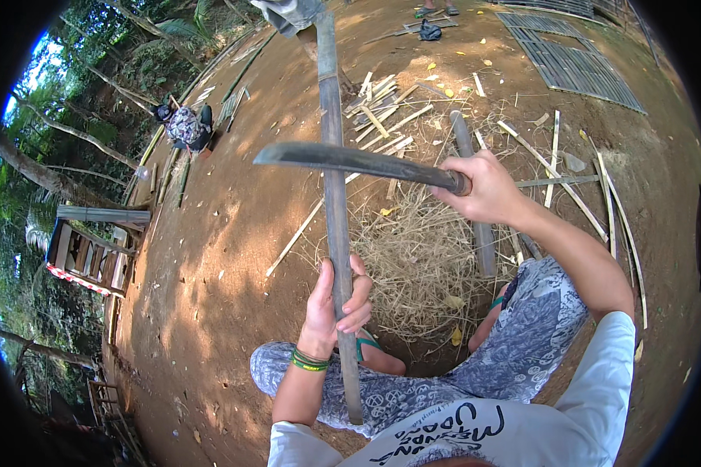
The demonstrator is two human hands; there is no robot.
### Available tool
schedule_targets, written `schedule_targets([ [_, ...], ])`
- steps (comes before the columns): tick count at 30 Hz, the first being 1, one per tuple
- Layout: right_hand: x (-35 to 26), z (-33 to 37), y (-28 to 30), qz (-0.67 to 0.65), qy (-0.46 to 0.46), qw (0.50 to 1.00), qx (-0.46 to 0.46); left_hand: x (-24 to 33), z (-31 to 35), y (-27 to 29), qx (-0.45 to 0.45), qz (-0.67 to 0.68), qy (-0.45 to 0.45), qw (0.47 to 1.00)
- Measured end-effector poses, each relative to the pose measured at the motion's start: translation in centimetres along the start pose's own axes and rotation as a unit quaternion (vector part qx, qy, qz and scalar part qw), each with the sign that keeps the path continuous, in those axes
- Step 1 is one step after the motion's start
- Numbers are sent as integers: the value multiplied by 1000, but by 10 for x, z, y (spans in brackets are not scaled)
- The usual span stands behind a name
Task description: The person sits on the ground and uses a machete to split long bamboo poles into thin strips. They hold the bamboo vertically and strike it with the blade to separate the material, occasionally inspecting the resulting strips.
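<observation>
My left hand (pixel 329 310) is wrapped round a long grey-brown bamboo slat (pixel 334 218), low on its length. The slat runs from near my lap up to the top of the view. In my closed right hand (pixel 481 187) is a machete (pixel 350 159) with a dark, slightly curved blade pointing left. Its blade passes across the slat well above my left hand; I cannot tell whether the two touch. Below the blade, a heap of pale bamboo shavings (pixel 413 261) lies on the ground between my feet.
Split bamboo strips (pixel 378 105) lie scattered ahead, and a dark bamboo piece (pixel 473 194) lies beside the shavings. A slatted bamboo panel (pixel 592 78) is far right. Another person (pixel 187 127) crouches at the far left, near a small wooden shelter (pixel 93 253). Someone's feet (pixel 436 11) show at the top.
</observation>
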State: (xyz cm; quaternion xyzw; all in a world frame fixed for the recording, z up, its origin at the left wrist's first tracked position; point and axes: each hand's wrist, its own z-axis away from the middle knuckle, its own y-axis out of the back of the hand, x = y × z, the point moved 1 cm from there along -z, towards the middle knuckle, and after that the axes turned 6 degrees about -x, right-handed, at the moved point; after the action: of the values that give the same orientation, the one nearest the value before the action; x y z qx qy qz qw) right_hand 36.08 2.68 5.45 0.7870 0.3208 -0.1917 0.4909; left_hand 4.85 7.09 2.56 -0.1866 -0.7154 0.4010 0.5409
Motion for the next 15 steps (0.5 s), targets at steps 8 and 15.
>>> schedule_targets([
  [8,-1,8,-12,99,116,988,11,-8,-4,-11,53,-157,44,985],
  [15,8,2,-3,161,118,978,55,-19,6,-15,6,-129,62,990],
])
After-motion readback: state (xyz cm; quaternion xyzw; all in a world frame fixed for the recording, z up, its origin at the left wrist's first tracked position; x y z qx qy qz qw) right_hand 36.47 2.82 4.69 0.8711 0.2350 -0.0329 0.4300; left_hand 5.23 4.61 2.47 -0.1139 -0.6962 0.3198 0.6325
